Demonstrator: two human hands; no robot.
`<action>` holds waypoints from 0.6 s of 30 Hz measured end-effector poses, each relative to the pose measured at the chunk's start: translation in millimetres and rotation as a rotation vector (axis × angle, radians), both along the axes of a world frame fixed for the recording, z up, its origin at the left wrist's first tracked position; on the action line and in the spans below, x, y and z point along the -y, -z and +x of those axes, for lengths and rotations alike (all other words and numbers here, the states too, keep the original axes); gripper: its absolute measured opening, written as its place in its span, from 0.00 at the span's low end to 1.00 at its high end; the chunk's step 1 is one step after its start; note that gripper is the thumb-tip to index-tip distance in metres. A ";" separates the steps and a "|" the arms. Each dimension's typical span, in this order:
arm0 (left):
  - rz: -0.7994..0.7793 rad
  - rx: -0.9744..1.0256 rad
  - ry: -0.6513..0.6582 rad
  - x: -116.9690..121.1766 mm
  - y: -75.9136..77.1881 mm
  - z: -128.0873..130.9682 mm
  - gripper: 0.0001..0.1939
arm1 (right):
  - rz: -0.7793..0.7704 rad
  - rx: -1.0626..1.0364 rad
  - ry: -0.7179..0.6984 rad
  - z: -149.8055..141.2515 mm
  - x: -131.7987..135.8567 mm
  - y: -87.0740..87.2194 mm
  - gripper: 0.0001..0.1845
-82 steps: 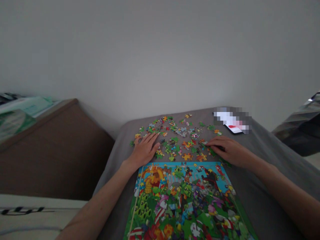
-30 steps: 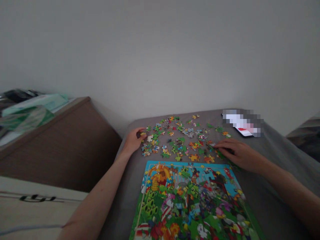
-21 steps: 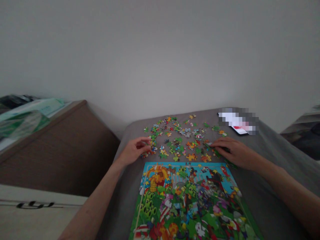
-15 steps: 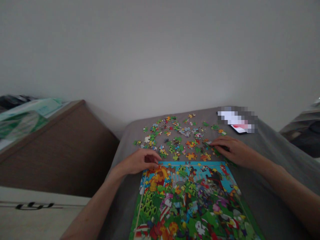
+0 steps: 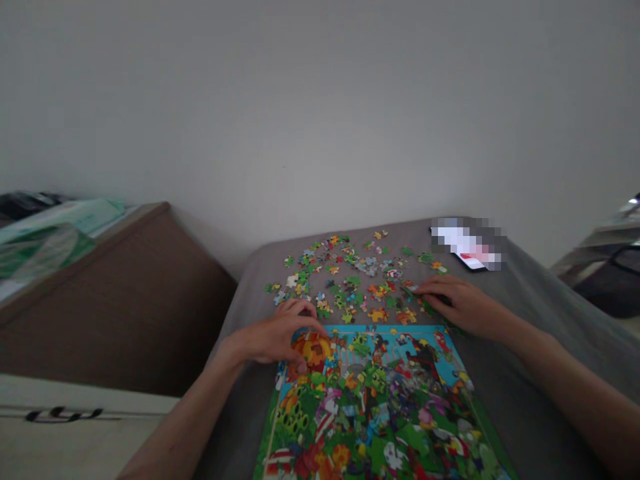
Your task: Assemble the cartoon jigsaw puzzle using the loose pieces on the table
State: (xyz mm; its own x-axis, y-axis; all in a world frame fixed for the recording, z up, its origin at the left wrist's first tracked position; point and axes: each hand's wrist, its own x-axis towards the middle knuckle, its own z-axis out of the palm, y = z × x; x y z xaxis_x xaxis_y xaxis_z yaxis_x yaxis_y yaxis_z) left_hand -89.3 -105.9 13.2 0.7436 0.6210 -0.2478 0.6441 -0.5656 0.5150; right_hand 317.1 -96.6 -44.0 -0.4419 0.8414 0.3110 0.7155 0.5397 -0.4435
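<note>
A colourful jigsaw picture board [image 5: 380, 407] lies on a grey-covered surface [image 5: 525, 380] in front of me. My left hand [image 5: 275, 333] rests on the board's top left corner, its fingers curled and pressed down on a puzzle piece that is mostly hidden beneath them. Several loose puzzle pieces [image 5: 350, 273] are scattered just beyond the board. My right hand [image 5: 457, 307] lies flat with fingers stretched out over green pieces at the right end of the scatter, beside the board's top right corner.
A phone [image 5: 467, 252] with a lit screen lies at the far right of the surface. A brown cabinet [image 5: 115, 300] stands to the left with green packets [image 5: 45, 233] on top. A dark object [image 5: 605, 287] sits at the right edge. The wall is close behind.
My left hand picked a piece from the left of the scatter and brought it back to the board's top left corner. The right hand stayed where it was.
</note>
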 end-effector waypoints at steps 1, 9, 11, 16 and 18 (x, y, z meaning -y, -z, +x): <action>0.009 -0.007 0.002 1.3 0.8 1.3 0.31 | -0.003 0.001 0.001 0.0 0.1 -0.2 0.18; 0.194 0.106 -0.108 12.5 19.1 35.8 0.14 | -0.014 0.007 -0.005 -0.6 -0.3 3.6 0.18; 0.236 0.120 -0.107 13.6 19.9 38.8 0.15 | -0.018 0.002 -0.014 -1.9 0.4 2.7 0.18; 0.256 0.197 -0.116 -12.0 14.7 24.7 0.19 | -0.011 -0.015 -0.018 -3.2 0.8 0.3 0.17; 0.335 0.237 -0.231 -35.8 13.4 17.2 0.23 | -0.011 -0.015 -0.017 -3.0 0.2 -0.4 0.17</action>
State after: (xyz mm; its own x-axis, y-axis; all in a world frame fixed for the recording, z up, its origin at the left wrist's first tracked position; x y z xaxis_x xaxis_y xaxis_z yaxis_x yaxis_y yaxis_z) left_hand -72.1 -70.1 -0.2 0.5880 0.7940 0.1542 0.6595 -0.5810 0.4770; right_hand 314.1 -96.7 -43.6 -0.4516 0.8372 0.3085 0.6998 0.5468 -0.4597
